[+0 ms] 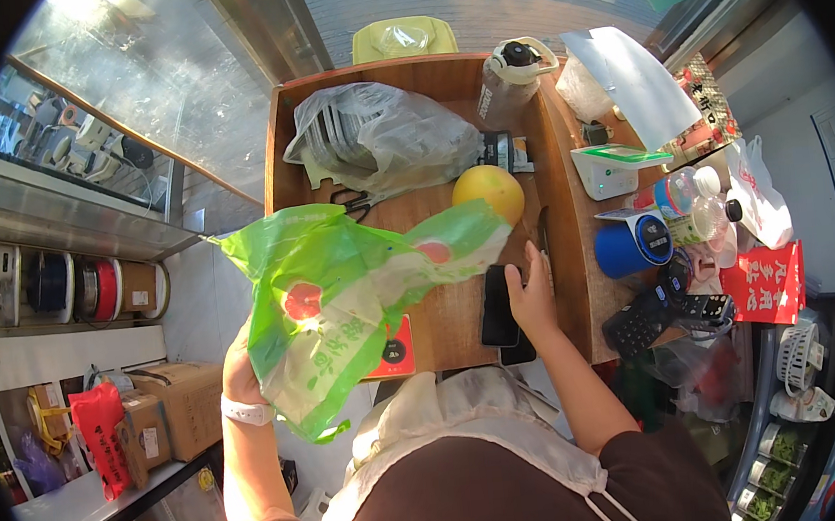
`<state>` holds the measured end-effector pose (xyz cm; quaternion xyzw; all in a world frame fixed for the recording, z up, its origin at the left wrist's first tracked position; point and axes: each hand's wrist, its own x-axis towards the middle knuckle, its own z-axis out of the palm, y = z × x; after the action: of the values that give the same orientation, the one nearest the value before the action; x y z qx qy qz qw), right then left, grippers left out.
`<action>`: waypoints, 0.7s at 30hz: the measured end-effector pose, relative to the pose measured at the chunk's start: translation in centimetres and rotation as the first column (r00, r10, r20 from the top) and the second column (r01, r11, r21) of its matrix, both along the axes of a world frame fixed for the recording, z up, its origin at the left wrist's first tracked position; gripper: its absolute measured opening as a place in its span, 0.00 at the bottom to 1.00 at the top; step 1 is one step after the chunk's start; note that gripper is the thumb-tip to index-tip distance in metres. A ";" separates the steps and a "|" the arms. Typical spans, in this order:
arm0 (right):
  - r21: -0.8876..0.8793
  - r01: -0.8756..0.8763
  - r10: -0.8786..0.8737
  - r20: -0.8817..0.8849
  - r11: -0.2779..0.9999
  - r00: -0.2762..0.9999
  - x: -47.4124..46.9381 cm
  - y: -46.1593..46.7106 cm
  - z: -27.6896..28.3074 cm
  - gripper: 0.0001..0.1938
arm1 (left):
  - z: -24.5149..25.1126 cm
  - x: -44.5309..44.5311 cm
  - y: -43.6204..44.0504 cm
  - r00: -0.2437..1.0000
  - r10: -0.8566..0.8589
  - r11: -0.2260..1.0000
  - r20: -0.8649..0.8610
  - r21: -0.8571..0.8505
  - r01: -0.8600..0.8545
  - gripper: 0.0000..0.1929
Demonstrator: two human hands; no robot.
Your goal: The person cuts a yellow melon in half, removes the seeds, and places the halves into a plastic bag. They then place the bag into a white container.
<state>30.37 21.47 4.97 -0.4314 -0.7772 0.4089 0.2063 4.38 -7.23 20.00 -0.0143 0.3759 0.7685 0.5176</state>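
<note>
My left hand (240,364), with a white band at the wrist, grips the left side of a green and clear plastic bag (337,291) printed with red cut citrus fruit and writing. The crumpled bag stretches to the right, and its far end overlaps a yellow pomelo or grapefruit (490,187). Beside a black phone (497,309), my right hand (532,294) is held with thumb and fingers apart and nothing between them. A knife (543,222) lies along the right wall of the wooden tray table. The bag partly hides a red card (400,349).
A clear bag of stacked containers (390,131), black scissors (359,200) and a drink bottle (509,78) stand towards the back. Along the right ledge are a payment device (609,170), a blue speaker-like cylinder (620,247), plastic bottles (686,193) and a black keypad terminal (638,320).
</note>
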 end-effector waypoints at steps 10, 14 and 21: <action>-0.555 0.199 -0.247 -0.012 0.808 0.969 3.0 0.5 -1.1 0.11 | -8.8 -3.6 -1.9 0.526 -0.400 0.698 -0.750 -0.622 -0.356 0.10; -0.465 0.220 -0.255 -0.014 0.857 0.967 6.6 -0.1 -2.3 0.08 | -9.3 -2.8 1.1 -0.091 -0.862 0.421 -0.499 -0.604 -0.677 0.17; -0.207 0.216 -0.249 -0.150 0.954 0.957 8.5 -4.3 -4.6 0.08 | -17.4 3.1 4.7 -0.696 -0.592 0.785 -0.406 -0.488 -0.382 0.35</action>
<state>38.86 17.20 0.35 -0.5004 -0.6575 0.4895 0.2787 7.53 -2.49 2.55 0.6194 0.7826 0.0306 -0.0543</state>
